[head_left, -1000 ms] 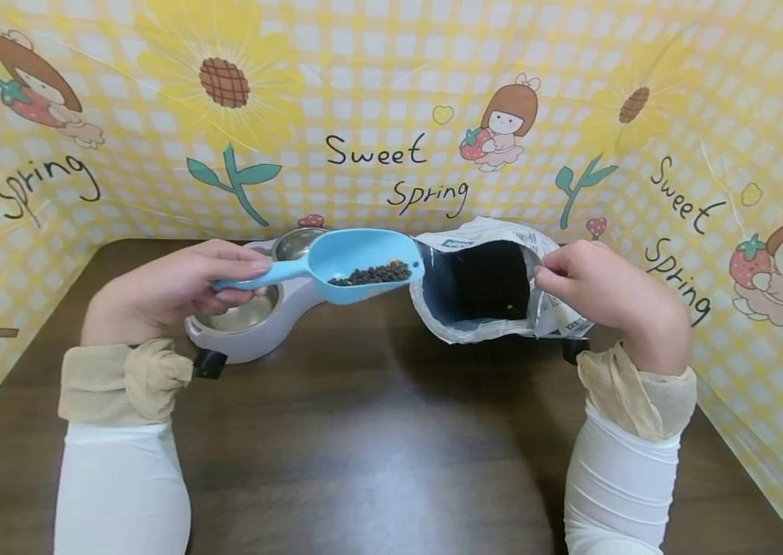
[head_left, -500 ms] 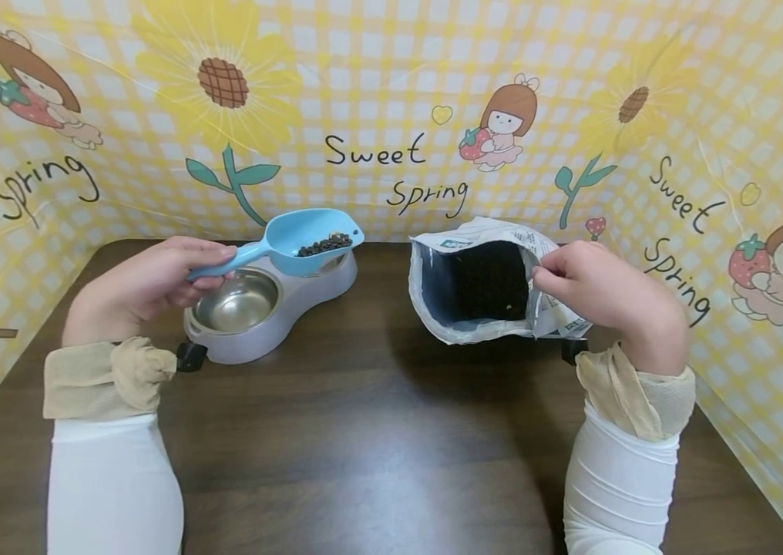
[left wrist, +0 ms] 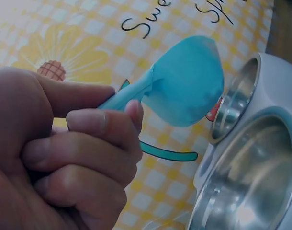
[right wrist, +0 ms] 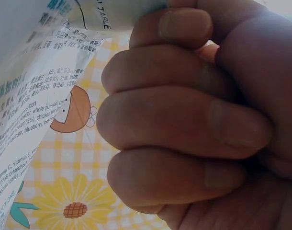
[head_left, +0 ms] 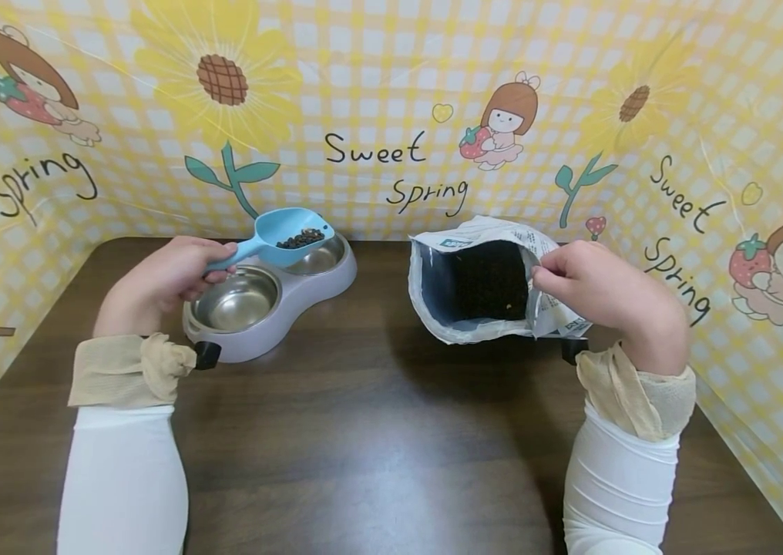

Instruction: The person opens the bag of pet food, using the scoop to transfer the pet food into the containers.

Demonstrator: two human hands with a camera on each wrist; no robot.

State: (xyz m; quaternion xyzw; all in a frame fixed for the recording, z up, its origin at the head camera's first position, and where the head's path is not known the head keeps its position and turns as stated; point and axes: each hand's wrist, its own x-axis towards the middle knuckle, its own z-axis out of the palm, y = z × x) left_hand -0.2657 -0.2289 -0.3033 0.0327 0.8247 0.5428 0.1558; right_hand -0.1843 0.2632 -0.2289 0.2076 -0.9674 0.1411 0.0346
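In the head view my left hand (head_left: 179,271) grips the handle of a light blue scoop (head_left: 270,235). Dark brown kibble (head_left: 303,239) lies in the scoop near its lip. The scoop is over the far bowl (head_left: 322,258) of a double pet feeder (head_left: 308,287), whose near steel bowl (head_left: 239,301) shows bare metal. From the left wrist view, the scoop (left wrist: 186,81) shows its underside, with the kibble as dark shapes through the plastic. My right hand (head_left: 596,289) pinches the rim of an opened pet food bag (head_left: 433,316), its mouth turned toward me and dark kibble inside.
Everything is on a dark wooden table (head_left: 378,432). A yellow checked cloth (head_left: 364,92) with printed flowers and figures stands up behind and along both sides. The bag and feeder sit apart, with tabletop between them.
The scoop of kibble has moved left, from beside the bag's mouth to over the feeder's far bowl, in my left hand. My right hand and the bag have stayed put.
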